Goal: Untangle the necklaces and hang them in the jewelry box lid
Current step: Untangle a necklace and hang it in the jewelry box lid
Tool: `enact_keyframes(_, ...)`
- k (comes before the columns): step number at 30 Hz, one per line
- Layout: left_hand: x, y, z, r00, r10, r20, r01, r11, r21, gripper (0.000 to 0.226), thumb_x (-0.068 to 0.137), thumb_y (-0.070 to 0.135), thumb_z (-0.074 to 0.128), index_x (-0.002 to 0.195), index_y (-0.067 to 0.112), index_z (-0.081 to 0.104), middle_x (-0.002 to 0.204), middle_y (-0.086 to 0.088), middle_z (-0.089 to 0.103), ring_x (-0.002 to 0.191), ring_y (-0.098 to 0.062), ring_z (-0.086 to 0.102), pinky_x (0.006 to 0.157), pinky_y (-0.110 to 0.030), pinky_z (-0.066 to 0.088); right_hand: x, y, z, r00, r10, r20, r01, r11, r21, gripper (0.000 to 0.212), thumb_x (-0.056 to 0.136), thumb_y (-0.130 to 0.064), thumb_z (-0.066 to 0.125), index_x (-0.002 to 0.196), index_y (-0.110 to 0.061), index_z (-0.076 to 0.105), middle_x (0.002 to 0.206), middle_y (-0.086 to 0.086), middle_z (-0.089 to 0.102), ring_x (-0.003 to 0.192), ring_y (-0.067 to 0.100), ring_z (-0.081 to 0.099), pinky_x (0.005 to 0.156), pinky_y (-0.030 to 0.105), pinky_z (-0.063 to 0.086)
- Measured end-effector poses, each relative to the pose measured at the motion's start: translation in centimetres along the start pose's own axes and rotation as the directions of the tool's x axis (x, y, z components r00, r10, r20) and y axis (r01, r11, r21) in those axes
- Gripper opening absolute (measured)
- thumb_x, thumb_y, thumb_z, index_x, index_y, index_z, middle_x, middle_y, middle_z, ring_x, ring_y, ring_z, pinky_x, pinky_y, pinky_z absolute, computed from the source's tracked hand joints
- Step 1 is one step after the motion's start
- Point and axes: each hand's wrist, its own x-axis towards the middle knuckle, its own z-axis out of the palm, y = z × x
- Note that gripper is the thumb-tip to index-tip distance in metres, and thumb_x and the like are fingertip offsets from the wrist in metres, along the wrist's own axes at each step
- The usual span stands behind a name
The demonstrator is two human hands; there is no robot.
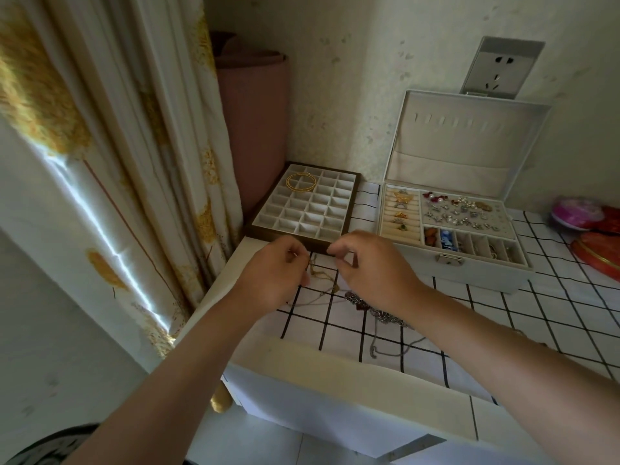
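While the left hand [275, 273] and right hand [365, 266] each pinch a thin gold chain [313, 268] in curled fingertips, its slack hangs to the tangled necklaces [379, 313] on the checked table [553, 303], at 5 o'clock from the hands. At 2 o'clock the box [486, 273] stands open with its lid [463, 146] upright, and a tray [268, 234] sits at 12.

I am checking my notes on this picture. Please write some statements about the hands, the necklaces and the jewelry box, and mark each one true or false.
1. The left hand and the right hand both pinch a thin gold chain. True.
2. Necklaces already hang in the lid. False: the jewelry box lid shows only bare hooks.
3. Gold bangles lie in the divided tray. True.
4. The box is closed. False: the jewelry box stands open.
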Motion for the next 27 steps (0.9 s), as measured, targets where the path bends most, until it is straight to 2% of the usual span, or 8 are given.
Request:
enact_keyframes(4, -0.3, 0.7, -0.6, 0.997, 0.030, 0.077, -0.015, 0.983, -0.181, 0.014, 0.097, 0.009, 0.050, 0.089, 0.013, 0.061, 0.061, 0.003, 0.066, 0.059, -0.004, 0.059, 0.061, -0.018, 0.047, 0.1, -0.7, 1.0, 0.984, 0.119, 0.136, -0.112, 0.992, -0.054, 0.038, 0.088, -0.049, 0.067, 0.117, -0.025, 0.072, 0.114, -0.007, 0.065, 0.104, 0.010, 0.059, 0.086, 0.035, 0.051)
enact_keyframes(6, -0.3, 0.8, -0.8, 0.993, 0.046, 0.112, -0.016, 0.967, -0.255, 0.017, 0.097, 0.004, 0.049, 0.085, 0.010, 0.060, 0.061, -0.001, 0.063, 0.060, -0.011, 0.059, 0.068, -0.025, 0.050, 0.1, -0.8, 1.6, 0.977, 0.110, 0.182, -0.100, 0.993, -0.065, 0.039, 0.086, -0.054, 0.066, 0.114, -0.028, 0.074, 0.108, -0.007, 0.064, 0.105, 0.014, 0.058, 0.085, 0.037, 0.052)
enact_keyframes(10, -0.2, 0.9, -1.1, 0.992, 0.028, 0.126, 0.016, 0.942, -0.336, 0.018, 0.097, 0.001, 0.048, 0.084, 0.006, 0.060, 0.072, -0.007, 0.066, 0.057, -0.017, 0.055, 0.064, -0.028, 0.049, 0.1, -1.1, 1.9, 0.978, 0.063, 0.200, -0.083, 0.992, 0.094, 0.008, 0.090, -0.033, 0.070, 0.090, -0.035, 0.077, 0.080, -0.016, 0.057, 0.081, 0.002, 0.056, 0.071, 0.023, 0.043)
enact_keyframes(13, -0.2, 1.0, -1.4, 0.991, 0.006, 0.134, 0.046, 0.925, -0.377, 0.017, 0.099, 0.005, 0.049, 0.087, 0.007, 0.061, 0.080, -0.007, 0.070, 0.050, -0.016, 0.049, 0.067, -0.035, 0.051, 0.1, -1.6, 1.5, 0.957, 0.106, 0.271, -0.179, 0.949, 0.260, 0.040, 0.092, -0.016, 0.063, 0.065, -0.045, 0.062, 0.071, -0.017, 0.056, 0.074, -0.002, 0.055, 0.070, 0.021, 0.039)
enact_keyframes(17, -0.2, 1.4, -1.7, 0.990, -0.002, 0.144, 0.060, 0.914, -0.401, 0.017, 0.099, 0.007, 0.048, 0.087, 0.010, 0.059, 0.082, -0.006, 0.071, 0.043, -0.013, 0.040, 0.054, -0.030, 0.045, 0.2, -1.6, 1.4, 0.948, 0.129, 0.291, -0.231, 0.907, 0.352, 0.006, 0.089, -0.022, 0.068, 0.087, -0.023, 0.074, 0.084, -0.008, 0.070, 0.083, -0.001, 0.064, 0.077, 0.021, 0.049)
enact_keyframes(20, 0.1, 1.5, -2.0, 0.991, -0.017, 0.131, 0.064, 0.930, -0.361, 0.017, 0.099, 0.010, 0.048, 0.087, 0.014, 0.059, 0.083, -0.004, 0.071, 0.040, -0.007, 0.035, 0.042, -0.020, 0.034, 0.3, -1.4, 1.3, 0.969, 0.115, 0.217, -0.192, 0.905, 0.380, 0.009, 0.092, -0.024, 0.070, 0.084, -0.024, 0.074, 0.077, -0.009, 0.069, 0.072, 0.000, 0.062, 0.071, 0.023, 0.048)
enact_keyframes(22, 0.3, 1.4, -2.2, 0.996, -0.019, 0.088, 0.048, 0.941, -0.334, 0.018, 0.099, 0.009, 0.049, 0.084, 0.015, 0.058, 0.083, -0.005, 0.072, 0.037, -0.004, 0.034, 0.039, -0.017, 0.028, 0.5, -1.1, 1.1, 0.969, 0.107, 0.221, -0.193, 0.888, 0.417, 0.012, 0.095, -0.020, 0.067, 0.085, -0.022, 0.075, 0.079, -0.006, 0.073, 0.075, 0.009, 0.067, 0.072, 0.028, 0.054)
enact_keyframes(27, 0.7, 0.5, -2.4, 0.999, 0.023, -0.036, -0.024, 1.000, -0.020, 0.018, 0.095, 0.012, 0.053, 0.081, 0.021, 0.061, 0.064, 0.006, 0.064, 0.052, -0.004, 0.048, 0.050, -0.018, 0.038, 0.5, -0.4, 0.5, 0.962, 0.170, 0.216, -0.256, 0.836, 0.486, 0.019, 0.097, -0.012, 0.062, 0.111, -0.018, 0.074, 0.089, -0.005, 0.075, 0.065, 0.011, 0.066, 0.074, 0.034, 0.062)
